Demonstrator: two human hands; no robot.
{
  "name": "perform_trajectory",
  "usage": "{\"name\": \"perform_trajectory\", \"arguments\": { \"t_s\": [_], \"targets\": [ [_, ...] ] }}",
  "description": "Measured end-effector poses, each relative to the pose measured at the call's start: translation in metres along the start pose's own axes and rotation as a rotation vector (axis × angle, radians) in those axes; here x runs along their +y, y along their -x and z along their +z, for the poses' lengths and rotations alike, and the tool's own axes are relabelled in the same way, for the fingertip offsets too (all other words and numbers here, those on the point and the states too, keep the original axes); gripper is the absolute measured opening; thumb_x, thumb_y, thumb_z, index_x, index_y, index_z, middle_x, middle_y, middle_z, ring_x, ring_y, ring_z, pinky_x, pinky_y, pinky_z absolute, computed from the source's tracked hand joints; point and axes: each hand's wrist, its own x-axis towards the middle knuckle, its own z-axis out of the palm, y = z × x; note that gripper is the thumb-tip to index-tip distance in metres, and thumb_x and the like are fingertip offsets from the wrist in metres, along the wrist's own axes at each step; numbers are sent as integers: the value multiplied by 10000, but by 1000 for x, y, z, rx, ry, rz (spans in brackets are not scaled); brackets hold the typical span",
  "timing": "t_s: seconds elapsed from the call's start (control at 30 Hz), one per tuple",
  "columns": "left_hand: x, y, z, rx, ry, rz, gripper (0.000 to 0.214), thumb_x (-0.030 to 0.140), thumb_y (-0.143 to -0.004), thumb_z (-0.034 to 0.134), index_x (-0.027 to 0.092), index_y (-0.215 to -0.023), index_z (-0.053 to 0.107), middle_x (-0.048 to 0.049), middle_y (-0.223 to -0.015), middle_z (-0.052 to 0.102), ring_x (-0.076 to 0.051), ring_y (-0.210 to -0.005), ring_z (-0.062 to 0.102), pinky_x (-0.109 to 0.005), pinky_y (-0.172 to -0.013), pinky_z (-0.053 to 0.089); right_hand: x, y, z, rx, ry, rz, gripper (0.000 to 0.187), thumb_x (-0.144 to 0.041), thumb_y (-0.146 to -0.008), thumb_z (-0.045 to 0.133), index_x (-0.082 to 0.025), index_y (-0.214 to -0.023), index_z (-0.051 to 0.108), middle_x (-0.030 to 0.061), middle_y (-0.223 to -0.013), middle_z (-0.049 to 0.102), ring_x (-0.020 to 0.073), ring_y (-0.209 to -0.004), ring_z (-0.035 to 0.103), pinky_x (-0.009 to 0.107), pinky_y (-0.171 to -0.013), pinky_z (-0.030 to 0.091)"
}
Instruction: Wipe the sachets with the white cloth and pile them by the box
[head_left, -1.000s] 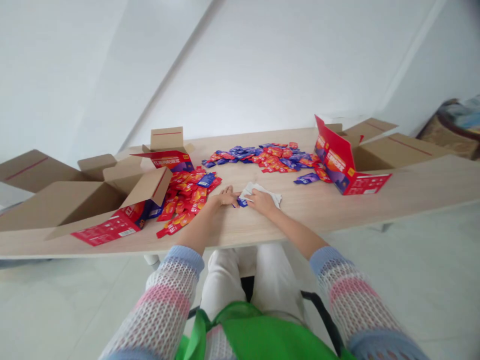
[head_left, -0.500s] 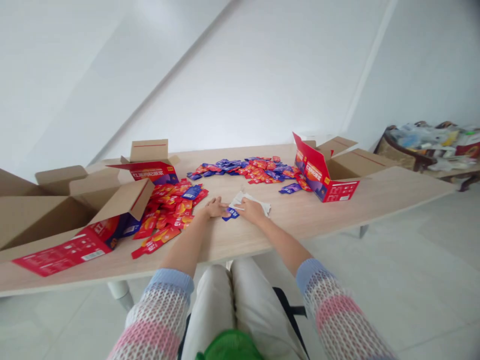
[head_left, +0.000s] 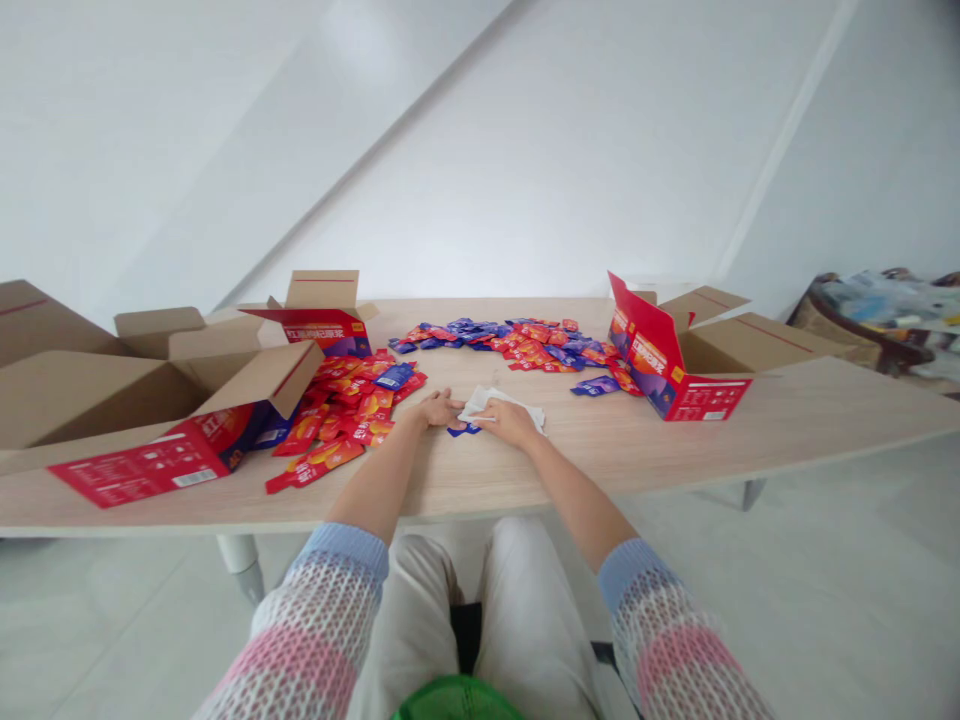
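Observation:
In the middle of the table a blue sachet (head_left: 471,430) lies flat, mostly covered by a folded white cloth or tissue (head_left: 478,400). My right hand (head_left: 510,420) is closed on this wipe and presses it down over the sachet. Beside the sachet's left edge, my left hand (head_left: 441,409) rests low with its fingers stretched out, the tips at the edge of the wipe. A heap of red sachets (head_left: 356,400), with a few blue ones, spreads to the left of that hand. Farther back, a mixed row of red and blue sachets (head_left: 525,345) curves across the table.
An open red carton (head_left: 180,462) stands at the near left, with another carton (head_left: 330,330) behind it. A third open carton (head_left: 667,370) is on the right. One purple-blue sachet (head_left: 596,386) lies beside it. Plastic bags (head_left: 892,300) cover furniture at the far right.
The white wipe now covers more of the blue sachet, less of which shows. My hands stay in nearly the same place. The head view has shifted slightly, and my knees have moved apart.

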Motion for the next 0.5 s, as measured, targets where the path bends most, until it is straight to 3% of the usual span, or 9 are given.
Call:
{"name": "perform_trajectory", "arguments": {
  "t_s": [0.2,0.3,0.37,0.5],
  "targets": [
    [-1,-1,-2,-21,49,-12,880,697,-638,606,345,-1415,392,-22,-1563,52,-396,-1390,24,-469,-1106,111,5,-5,4,29,84,167,397,-517,-879,487,-239,-1115,644,74,-980,685,173,-831,618,228,-657,401],
    [2,2,-6,-39,47,8,879,696,-646,597,378,-1428,352,-2,-1563,61,-402,-1388,14,-500,-1101,91,22,-9,-1,49,105,231,432,-532,-878,477,-207,-1110,642,102,-982,685,190,-850,623,248,-673,409],
    [4,6,-8,-47,53,8,882,688,-649,599,384,-1433,336,1,-1563,46,-413,-1385,21,-514,-1096,99,36,-12,-5,63,116,347,457,-556,-863,484,-193,-1079,657,125,-1004,682,209,-891,626,267,-698,417],
    [10,13,-5,-20,74,-28,913,684,-650,603,337,-1448,328,-21,-1563,15,-404,-1389,47,-493,-1100,126,58,-15,-9,31,32,420,366,-529,-852,519,-255,-1004,707,104,-1007,693,210,-875,633,281,-712,420]
  ]
}}
